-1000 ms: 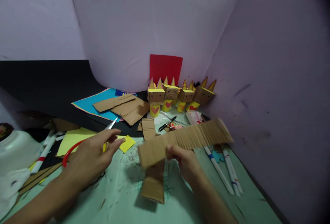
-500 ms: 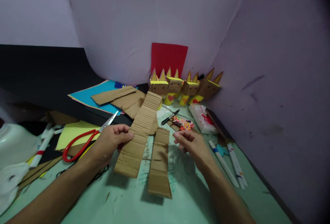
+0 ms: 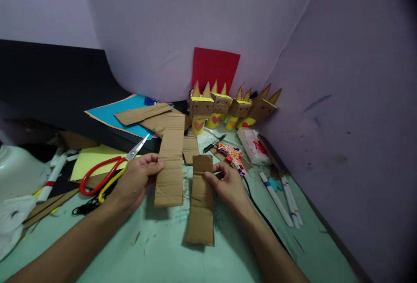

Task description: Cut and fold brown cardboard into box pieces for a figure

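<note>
My left hand (image 3: 140,179) pinches the left edge of a long corrugated cardboard strip (image 3: 170,161), which is raised above the table. Beside it, to the right, is a narrower creased cardboard strip (image 3: 201,205). My right hand (image 3: 228,183) has its thumb on the upper right edge of that narrower strip, fingers behind it. A gap lies between the two strips. Behind them a small cardboard piece (image 3: 190,149) rests on the table. Close to my left hand are scissors with red handles (image 3: 100,174).
Cardboard figures with pointed ears (image 3: 202,108) stand at the back before a red sheet (image 3: 215,68). Blue paper (image 3: 114,111) lies at left. A pen (image 3: 213,144), a patterned glue gun (image 3: 234,158), a white packet (image 3: 254,146) and several markers (image 3: 276,198) lie right.
My right hand has moved in and taken the narrower strip by its edge. The long strip in my left hand has turned more upright and shifted left at its top.
</note>
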The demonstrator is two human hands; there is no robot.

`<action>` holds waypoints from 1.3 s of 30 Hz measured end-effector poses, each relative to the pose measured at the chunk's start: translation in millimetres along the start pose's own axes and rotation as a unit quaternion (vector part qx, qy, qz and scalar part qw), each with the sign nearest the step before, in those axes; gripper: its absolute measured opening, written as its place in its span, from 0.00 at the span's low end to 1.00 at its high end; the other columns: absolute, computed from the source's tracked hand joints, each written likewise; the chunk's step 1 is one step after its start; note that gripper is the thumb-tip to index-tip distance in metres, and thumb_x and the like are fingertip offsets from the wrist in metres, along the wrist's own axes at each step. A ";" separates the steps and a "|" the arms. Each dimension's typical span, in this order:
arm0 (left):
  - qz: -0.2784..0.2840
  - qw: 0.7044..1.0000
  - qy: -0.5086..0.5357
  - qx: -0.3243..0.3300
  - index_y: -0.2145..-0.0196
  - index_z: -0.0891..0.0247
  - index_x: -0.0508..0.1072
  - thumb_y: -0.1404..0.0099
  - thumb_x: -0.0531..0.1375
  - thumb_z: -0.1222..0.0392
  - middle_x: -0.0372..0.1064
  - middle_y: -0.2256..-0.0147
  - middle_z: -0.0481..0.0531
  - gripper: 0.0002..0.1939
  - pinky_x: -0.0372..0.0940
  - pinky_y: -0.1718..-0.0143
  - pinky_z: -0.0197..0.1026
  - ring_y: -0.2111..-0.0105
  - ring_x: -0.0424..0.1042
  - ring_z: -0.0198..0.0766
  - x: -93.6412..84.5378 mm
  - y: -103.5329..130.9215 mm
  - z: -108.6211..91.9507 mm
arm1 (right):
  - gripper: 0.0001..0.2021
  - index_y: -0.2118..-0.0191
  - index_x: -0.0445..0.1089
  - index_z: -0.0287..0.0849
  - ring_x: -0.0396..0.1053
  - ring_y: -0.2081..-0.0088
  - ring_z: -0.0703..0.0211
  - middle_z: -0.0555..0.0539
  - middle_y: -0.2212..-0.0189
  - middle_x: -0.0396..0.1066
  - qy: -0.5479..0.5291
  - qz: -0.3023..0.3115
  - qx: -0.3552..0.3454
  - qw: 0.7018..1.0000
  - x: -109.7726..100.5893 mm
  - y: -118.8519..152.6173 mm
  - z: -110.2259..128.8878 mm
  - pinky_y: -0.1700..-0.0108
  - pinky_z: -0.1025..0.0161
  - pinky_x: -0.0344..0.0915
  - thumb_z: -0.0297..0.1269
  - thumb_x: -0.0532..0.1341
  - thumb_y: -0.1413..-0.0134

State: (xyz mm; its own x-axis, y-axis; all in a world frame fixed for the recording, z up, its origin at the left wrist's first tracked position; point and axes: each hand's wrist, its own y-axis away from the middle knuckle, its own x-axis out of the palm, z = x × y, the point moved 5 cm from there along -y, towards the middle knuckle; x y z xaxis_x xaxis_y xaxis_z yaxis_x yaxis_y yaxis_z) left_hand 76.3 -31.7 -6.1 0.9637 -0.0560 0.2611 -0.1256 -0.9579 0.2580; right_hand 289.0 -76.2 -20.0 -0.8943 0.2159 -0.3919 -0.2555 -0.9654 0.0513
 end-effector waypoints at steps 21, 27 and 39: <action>0.132 0.982 -0.128 0.040 0.72 0.67 0.72 0.54 0.66 0.50 0.65 0.82 0.46 0.17 0.56 0.85 0.32 0.85 0.60 0.30 36.0 19.7 26.9 | 0.10 0.74 0.69 0.39 0.64 0.81 0.64 0.51 0.81 0.71 -0.389 0.038 0.081 0.917 28.5 7.6 3.1 0.79 0.68 0.58 0.41 0.64 0.60; 0.153 0.967 -0.203 0.023 0.77 0.67 0.69 0.54 0.65 0.49 0.59 0.85 0.43 0.17 0.47 0.86 0.30 0.87 0.53 0.26 40.2 18.2 31.7 | 0.12 0.79 0.66 0.40 0.61 0.83 0.65 0.52 0.83 0.68 -0.386 0.042 0.085 0.918 23.1 6.8 2.5 0.80 0.69 0.57 0.44 0.63 0.58; 0.164 0.952 -0.256 0.034 0.80 0.64 0.64 0.52 0.58 0.48 0.57 0.87 0.41 0.15 0.48 0.88 0.30 0.89 0.52 0.26 48.4 10.5 32.8 | 0.14 0.74 0.70 0.40 0.63 0.81 0.64 0.51 0.81 0.69 -0.344 0.036 0.085 0.934 24.3 0.8 -1.5 0.79 0.68 0.59 0.46 0.57 0.53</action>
State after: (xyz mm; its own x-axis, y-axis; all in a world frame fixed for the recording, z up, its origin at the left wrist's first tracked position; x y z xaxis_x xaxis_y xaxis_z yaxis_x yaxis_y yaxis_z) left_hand 129.4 -53.7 -21.3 0.8655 -0.4692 -0.1751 -0.4416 -0.8800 0.1750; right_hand 267.6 -72.0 -30.8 -0.9208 0.2514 0.2982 -0.1887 -0.9562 0.2237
